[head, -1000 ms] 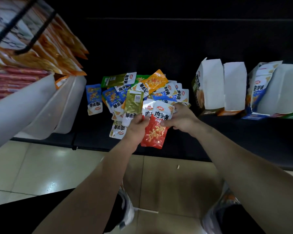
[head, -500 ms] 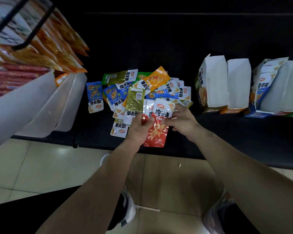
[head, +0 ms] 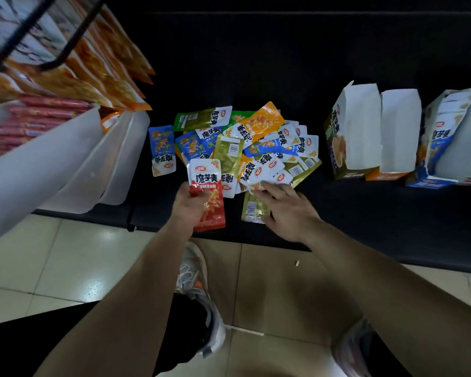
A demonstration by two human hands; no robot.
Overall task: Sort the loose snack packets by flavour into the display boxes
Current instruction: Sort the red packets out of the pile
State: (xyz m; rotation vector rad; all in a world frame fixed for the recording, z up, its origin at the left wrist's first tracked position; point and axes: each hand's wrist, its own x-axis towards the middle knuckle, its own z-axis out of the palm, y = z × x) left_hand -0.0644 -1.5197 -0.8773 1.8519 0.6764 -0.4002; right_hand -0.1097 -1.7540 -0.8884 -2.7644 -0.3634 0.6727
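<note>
- A person's left hand [head: 186, 206] holds a red-and-white foil snack packet [head: 207, 190] at the near edge of the black surface [head: 365, 213]. The grip is closed round the packet's lower left side, and the packet stands upright with its white end on top.
- The right hand [head: 288, 210] reaches forward with its fingers [head: 267, 190] spread and straight. It has hold of nothing, and the fingertips meet the near edge of the heap.
- The heap of loose blue, green, orange and white snack packets [head: 259, 140] lies in the middle of the surface, the packets overlapping each other.
- An olive-gold packet with a barcode [head: 252, 209] lies just beside the right hand, partly under it.
- One blue-and-white packet [head: 162, 149] lies flat at the heap's left side.
- Open cardboard display boxes stand to the right, well apart from the heap: a green-fronted box [head: 346, 137], an orange-based box [head: 399, 131] touching it, and a blue box [head: 443, 148] with packets inside.
- Translucent white plastic bins [head: 65, 164] tilt at the left.
- Pale tiled floor [head: 52, 262] and a grey shoe [head: 199, 284] show below.
</note>
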